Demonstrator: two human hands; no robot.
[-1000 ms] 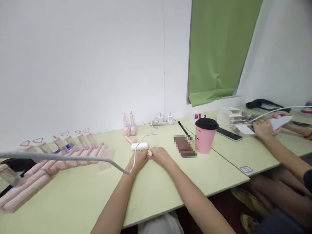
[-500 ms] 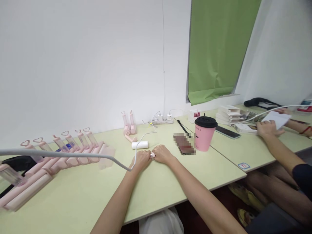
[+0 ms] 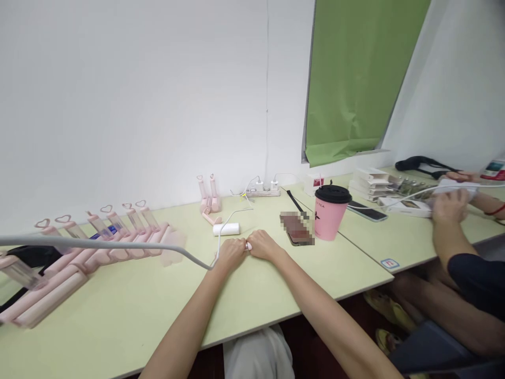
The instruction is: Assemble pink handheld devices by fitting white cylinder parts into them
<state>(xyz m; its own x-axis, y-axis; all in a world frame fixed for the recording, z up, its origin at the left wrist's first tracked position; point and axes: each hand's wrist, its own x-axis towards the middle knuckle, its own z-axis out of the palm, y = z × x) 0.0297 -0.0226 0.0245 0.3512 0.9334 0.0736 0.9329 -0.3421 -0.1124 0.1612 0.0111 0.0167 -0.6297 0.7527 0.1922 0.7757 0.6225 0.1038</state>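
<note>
Above the table (image 3: 252,295), my left hand (image 3: 233,252) and my right hand (image 3: 263,245) meet knuckle to knuckle, fingers curled inward. Both are closed around a small pale pink and white piece (image 3: 248,246), mostly hidden by the fingers. Just beyond them lies a white cylinder (image 3: 226,229) on its side. A small pink part (image 3: 211,217) rests behind it. One thin white cable (image 3: 219,239) loops past my left wrist.
Pink tubes with clear sections and heart-shaped loops (image 3: 114,226) line the left side. A power strip (image 3: 262,192) lies by the wall. To the right are a pixelated phone (image 3: 295,230), a pink cup (image 3: 328,217) and stacked white boxes (image 3: 370,184). A co-worker's hand (image 3: 450,206) holds white paper.
My hands stay together on the small piece, with barely any shift. The co-worker's hand and white paper have moved to the right. The view has shifted slightly.
</note>
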